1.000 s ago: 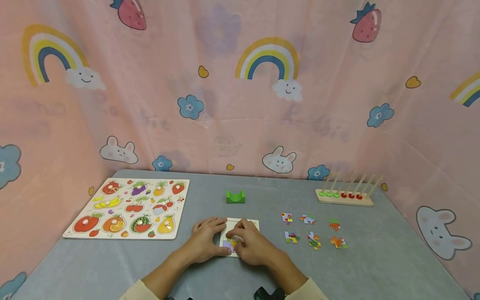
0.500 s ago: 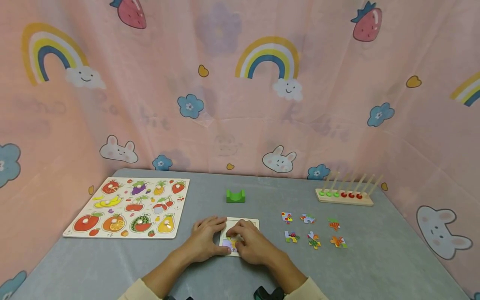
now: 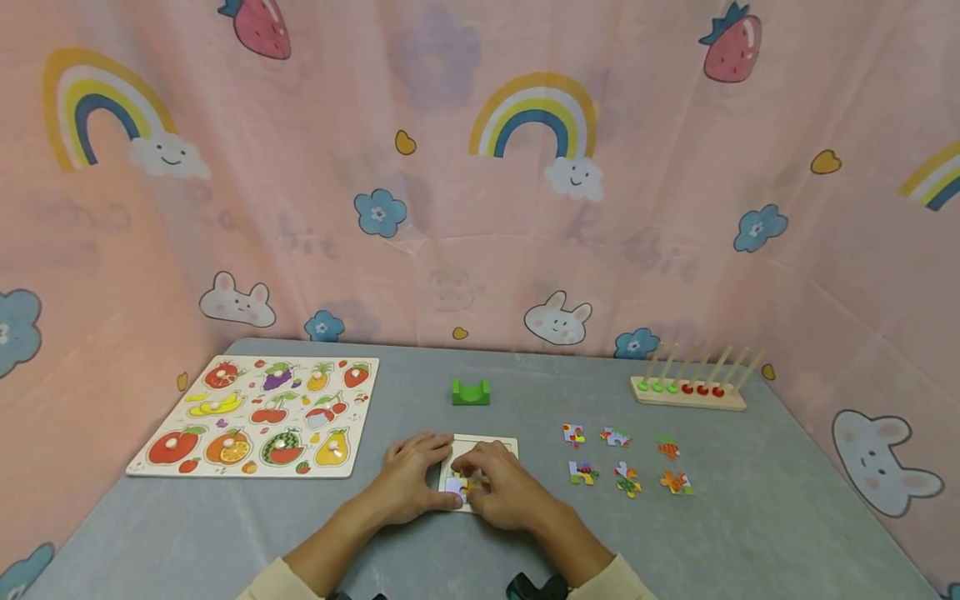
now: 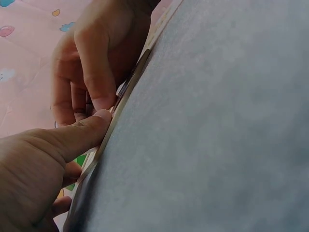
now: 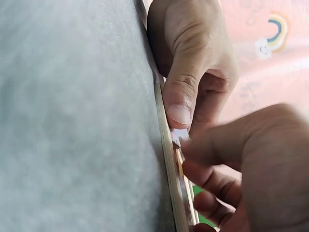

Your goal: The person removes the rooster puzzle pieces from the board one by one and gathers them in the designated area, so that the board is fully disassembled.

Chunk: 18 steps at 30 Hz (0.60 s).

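Note:
A small wooden jigsaw tray (image 3: 499, 444) lies near the middle front of the table. My left hand (image 3: 411, 479) holds its left side, the fingers along the far left and the thumb at the near edge. In the right wrist view that thumb presses beside a lavender piece. My right hand (image 3: 510, 490) bends over the tray, thumb and fingers pinching at a lavender and yellow puzzle piece (image 3: 456, 485) in the near left part of the tray. The right fingers hide part of it. From the left wrist, both thumbs (image 4: 91, 129) show close together at the tray's edge.
Several loose puzzle pieces (image 3: 617, 437) lie in two rows to the right. A fruit puzzle board (image 3: 360, 433) is at the left. Behind the tray stands a green curved block (image 3: 471, 393). A wooden peg stand (image 3: 688, 398) with green and red beads is at the back right.
The right thumb and fingers shift slightly over the tray, and the lavender and yellow piece between them moves a little. The left hand stays in place.

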Tool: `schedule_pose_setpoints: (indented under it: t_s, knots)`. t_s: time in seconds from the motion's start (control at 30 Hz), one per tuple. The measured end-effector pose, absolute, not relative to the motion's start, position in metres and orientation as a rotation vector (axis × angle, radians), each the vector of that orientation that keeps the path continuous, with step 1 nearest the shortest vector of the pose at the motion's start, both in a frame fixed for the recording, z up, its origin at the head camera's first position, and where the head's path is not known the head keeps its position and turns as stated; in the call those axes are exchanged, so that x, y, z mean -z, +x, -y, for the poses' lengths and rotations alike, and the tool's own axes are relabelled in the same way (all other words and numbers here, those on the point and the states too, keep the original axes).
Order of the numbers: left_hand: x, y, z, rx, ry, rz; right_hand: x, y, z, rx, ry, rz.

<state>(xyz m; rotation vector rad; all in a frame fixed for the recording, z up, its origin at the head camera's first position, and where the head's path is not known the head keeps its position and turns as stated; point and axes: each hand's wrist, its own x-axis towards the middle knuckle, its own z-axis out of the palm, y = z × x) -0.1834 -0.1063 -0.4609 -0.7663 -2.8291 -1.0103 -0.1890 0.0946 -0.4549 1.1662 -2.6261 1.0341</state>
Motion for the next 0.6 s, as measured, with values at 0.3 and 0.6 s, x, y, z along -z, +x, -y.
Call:
schedule_pose_setpoints:
  t_s: [0.3, 0.6]
  knots:
    - [0.4620, -0.1837, 0.1062, 0.985, -0.765, 2.821, 0.4526, -0.1888, -0.0977, -0.913, 1.269, 2.621]
    - [0.4610, -0.1831, 0.1058, 1.007, -0.761, 2.827, 0.4513, -0.1883, -0.0993, -0.871, 1.243, 2.628]
